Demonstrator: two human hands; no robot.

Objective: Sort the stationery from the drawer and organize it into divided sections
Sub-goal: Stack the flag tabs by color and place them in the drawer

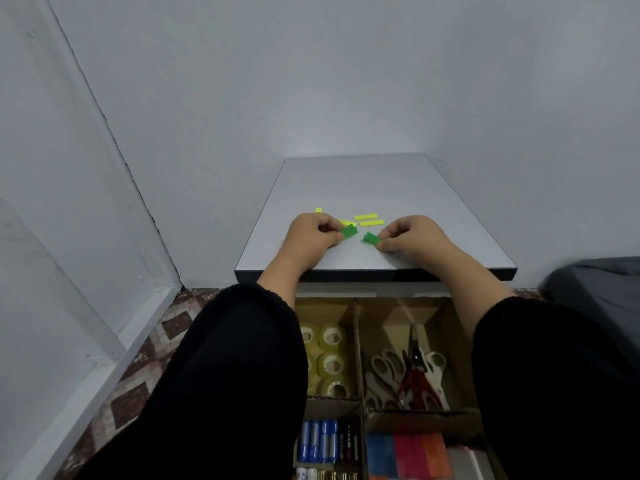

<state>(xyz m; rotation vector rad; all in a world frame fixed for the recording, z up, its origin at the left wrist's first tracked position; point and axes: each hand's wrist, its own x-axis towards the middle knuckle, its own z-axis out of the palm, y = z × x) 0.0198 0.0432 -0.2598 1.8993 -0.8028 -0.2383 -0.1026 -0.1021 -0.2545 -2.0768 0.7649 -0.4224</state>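
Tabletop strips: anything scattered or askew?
Mildly. Yellow strips lie loose on the tabletop, at differing angles, one apart at far left. Left hand and right hand each pinch green strips. Drawer compartments look sorted.

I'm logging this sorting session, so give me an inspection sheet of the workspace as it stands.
Surface: grey tabletop, above an open divided drawer.
Job's things: green tabs, yellow strips on top; tape rolls, scissors, batteries, coloured pads in separate sections.
Clutter: nothing seen.
Hands: left hand and right hand each pinch a green tab.
Cables: nothing seen.
Surroundings: grey walls, patterned floor.
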